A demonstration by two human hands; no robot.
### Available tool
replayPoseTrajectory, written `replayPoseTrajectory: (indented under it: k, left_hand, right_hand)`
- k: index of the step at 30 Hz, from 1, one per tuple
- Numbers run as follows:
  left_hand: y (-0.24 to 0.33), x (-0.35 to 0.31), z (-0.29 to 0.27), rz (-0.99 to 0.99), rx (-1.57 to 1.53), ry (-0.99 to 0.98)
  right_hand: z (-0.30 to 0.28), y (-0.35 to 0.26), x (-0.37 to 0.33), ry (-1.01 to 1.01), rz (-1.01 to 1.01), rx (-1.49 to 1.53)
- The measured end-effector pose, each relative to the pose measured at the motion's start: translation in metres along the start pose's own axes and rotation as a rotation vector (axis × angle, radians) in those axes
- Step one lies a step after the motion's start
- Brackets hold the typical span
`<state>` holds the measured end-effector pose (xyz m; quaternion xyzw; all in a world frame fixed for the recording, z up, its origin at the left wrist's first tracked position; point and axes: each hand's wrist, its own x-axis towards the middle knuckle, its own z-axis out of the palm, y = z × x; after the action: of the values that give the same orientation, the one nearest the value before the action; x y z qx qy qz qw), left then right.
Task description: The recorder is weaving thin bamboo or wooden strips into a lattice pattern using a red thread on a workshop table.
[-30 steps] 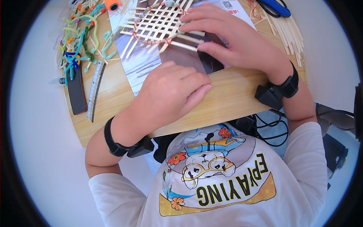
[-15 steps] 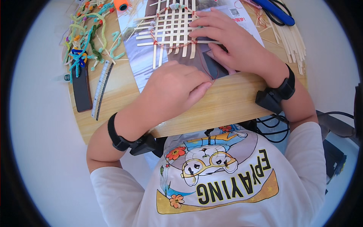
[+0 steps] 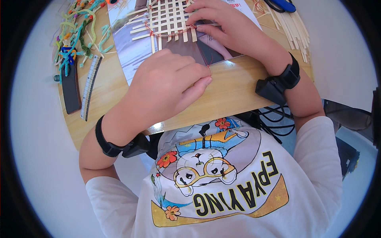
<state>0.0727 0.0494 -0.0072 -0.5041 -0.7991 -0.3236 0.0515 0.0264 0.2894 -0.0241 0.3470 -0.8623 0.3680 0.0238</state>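
Observation:
A lattice of flat pale wooden strips [image 3: 168,18], woven over and under, lies at the top of the view. A hoop wound with red thread runs around it, and strip ends stick out past it. My right hand [image 3: 228,25] grips the lattice's right edge, thumb and fingertips closed in at the wound hoop. My left hand [image 3: 170,77] is closed in a pinch nearer the table's front edge. From its fingertips a thin red thread [image 3: 207,59] runs up towards the lattice. The lattice's top end is cut off by the frame.
A printed sheet [image 3: 127,53] lies under the lattice. At the left are coloured fuzzy stems [image 3: 85,31], a dark flat bar [image 3: 71,89] and a clear ruler [image 3: 91,87]. Loose pale strips [image 3: 291,33] and blue-handled scissors [image 3: 283,4] lie at the right.
The view has shifted, so the table sits higher and further left. My right thumb has moved up to the lattice's edge beside the fingers. My left hand keeps its pinch on the thread.

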Motion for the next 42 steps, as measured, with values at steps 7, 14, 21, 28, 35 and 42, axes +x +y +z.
replayPoseTrajectory:
  k: [7, 14, 21, 28, 35, 42]
  left_hand:
    - [0.004, 0.003, -0.004, 0.073, 0.031, -0.019]
    - [0.005, 0.004, -0.013, 0.020, 0.027, 0.065]
    - [-0.004, 0.007, -0.029, -0.264, -0.148, 0.169]
    - [-0.018, 0.025, -0.030, -0.307, -0.031, 0.195]
    - [-0.037, 0.040, -0.037, -0.249, 0.121, 0.159]
    - [-0.075, 0.025, -0.038, -0.302, 0.149, 0.357]
  right_hand:
    - [0.001, 0.006, -0.001, 0.049, -0.036, -0.012]
    - [0.000, 0.010, -0.001, 0.060, -0.056, 0.027]
    - [-0.004, -0.001, 0.005, 0.125, -0.110, -0.026]
    - [-0.026, -0.048, 0.001, 0.113, 0.442, 0.674]
    - [-0.032, -0.036, 0.001, -0.125, 0.364, 1.084]
    - [-0.005, -0.003, -0.001, 0.193, 0.470, 0.795]
